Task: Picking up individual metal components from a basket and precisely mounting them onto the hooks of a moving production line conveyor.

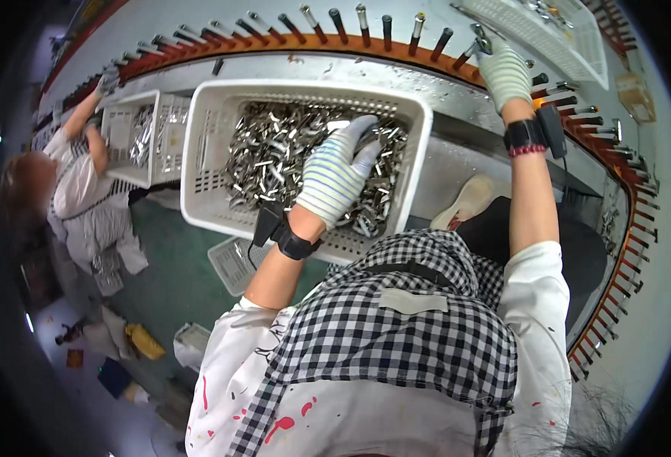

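Green floor (175, 282), littered with a yellow item (145, 341) and scraps, lower left. Grey metal workbench (457, 122) curves above. Even, bright lighting overhead.

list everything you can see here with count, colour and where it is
basket: 1, white plastic, centre, in front of the person
metal pieces: too many to count, silver, heaped in that basket
second basket: 1, white, left of the first, also holding silver parts
pegs: a long row, dark with red and silver ends, on the curved orange rail along top and right
tray: 1, white, top right
co-worker: 1, far left, reaching to the rail
apron: 1, black and white check
left hand: striped glove, in the metal pieces
right hand: striped glove, at a peg on the rail
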`<state>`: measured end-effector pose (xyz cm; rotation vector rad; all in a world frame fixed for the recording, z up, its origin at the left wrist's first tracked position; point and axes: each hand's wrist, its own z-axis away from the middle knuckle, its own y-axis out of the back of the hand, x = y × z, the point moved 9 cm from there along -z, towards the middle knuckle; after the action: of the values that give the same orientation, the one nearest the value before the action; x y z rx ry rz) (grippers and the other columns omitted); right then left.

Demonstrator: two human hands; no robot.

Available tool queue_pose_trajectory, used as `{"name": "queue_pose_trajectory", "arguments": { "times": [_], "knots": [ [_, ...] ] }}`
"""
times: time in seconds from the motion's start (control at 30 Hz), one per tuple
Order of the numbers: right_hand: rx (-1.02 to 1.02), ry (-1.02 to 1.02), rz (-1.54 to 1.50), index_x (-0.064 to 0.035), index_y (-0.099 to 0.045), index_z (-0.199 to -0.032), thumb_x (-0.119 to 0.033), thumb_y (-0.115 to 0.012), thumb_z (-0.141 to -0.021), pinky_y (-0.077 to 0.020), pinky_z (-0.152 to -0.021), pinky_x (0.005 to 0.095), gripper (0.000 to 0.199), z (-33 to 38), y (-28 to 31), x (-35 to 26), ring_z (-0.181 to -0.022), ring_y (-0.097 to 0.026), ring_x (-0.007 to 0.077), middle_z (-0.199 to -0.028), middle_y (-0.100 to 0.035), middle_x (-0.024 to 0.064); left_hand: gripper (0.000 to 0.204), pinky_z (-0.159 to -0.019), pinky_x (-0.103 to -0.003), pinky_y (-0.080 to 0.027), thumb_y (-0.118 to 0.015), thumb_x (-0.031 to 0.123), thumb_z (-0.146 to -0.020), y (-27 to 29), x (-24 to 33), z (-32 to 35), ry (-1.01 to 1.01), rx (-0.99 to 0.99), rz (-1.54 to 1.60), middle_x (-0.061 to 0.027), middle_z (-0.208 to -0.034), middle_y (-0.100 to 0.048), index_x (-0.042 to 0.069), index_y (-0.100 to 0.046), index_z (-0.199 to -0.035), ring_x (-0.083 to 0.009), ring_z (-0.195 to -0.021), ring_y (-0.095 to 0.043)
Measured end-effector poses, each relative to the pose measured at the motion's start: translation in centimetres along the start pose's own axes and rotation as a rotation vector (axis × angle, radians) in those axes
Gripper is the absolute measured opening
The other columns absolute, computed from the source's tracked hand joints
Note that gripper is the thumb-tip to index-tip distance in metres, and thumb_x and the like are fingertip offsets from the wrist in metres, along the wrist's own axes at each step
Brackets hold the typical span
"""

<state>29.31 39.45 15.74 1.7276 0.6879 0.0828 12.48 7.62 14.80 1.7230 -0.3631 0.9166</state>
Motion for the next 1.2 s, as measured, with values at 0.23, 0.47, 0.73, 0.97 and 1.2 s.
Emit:
{"name": "queue_pose_trajectory", "arguments": {
  "times": [0.23,0.47,0.73,0.97,1.2],
  "knots": [
    [-0.193,0.365,-0.235,-0.0142,-0.075,-0.128,-0.022,-0.074,-0.094,-0.0595,-0.085,0.0444,0.035,8.7,1.1,-11.5,-0.093,-0.076,0.0370,-0.109,-0.077,0.0210,0.045,-0.090,-0.030,-0.058,-0.076,0.027,-0.100,1.5,-0.2,3.1,0.101,0.028,0.206,-0.0155,-0.117,-0.080,0.002,-0.071,-0.137,-0.0146,-0.100,-0.075],
    [-0.618,0.081,-0.563,-0.0049,-0.075,-0.127,-0.043,-0.076,-0.097,-0.0581,-0.070,0.0403,0.048,17.7,1.4,-14.7,-0.072,-0.075,0.0287,-0.078,-0.074,0.0182,0.038,-0.082,-0.027,-0.060,-0.081,0.020,-0.097,4.0,1.3,5.0,-0.082,0.232,0.011,-0.0116,-0.108,-0.082,0.004,-0.076,-0.130,-0.0109,-0.092,-0.076],
    [-0.418,0.097,-0.682,-0.0050,-0.073,-0.131,-0.038,-0.076,-0.096,-0.0608,-0.086,0.0436,0.048,19.5,2.2,-13.4,-0.095,-0.078,0.0378,-0.099,-0.078,0.0234,0.043,-0.096,-0.037,-0.059,-0.077,0.011,-0.095,3.4,-0.3,4.7,-0.056,0.139,-0.048,-0.0171,-0.121,-0.078,0.006,-0.071,-0.137,-0.0262,-0.107,-0.077],
    [-0.744,0.395,-0.770,-0.0095,-0.055,-0.153,-0.017,-0.072,-0.095,-0.0573,-0.102,0.0459,0.060,28.0,-2.1,-15.8,-0.118,-0.071,0.0407,-0.136,-0.070,0.0223,0.053,-0.117,-0.049,-0.046,-0.073,0.007,-0.089,3.7,0.1,1.1,-0.346,0.145,-0.359,-0.0188,-0.146,-0.063,0.011,-0.066,-0.141,-0.0405,-0.135,-0.058],
    [-0.533,0.341,-0.753,-0.0059,-0.064,-0.142,-0.017,-0.068,-0.100,-0.0572,-0.101,0.0467,0.044,28.2,-1.2,-12.9,-0.115,-0.071,0.0415,-0.129,-0.073,0.0219,0.059,-0.117,-0.048,-0.045,-0.070,0.040,-0.099,-1.3,12.8,-11.5,-0.637,0.064,-0.313,-0.0228,-0.150,-0.059,0.006,-0.061,-0.146,-0.0422,-0.138,-0.056]
  ]
}}
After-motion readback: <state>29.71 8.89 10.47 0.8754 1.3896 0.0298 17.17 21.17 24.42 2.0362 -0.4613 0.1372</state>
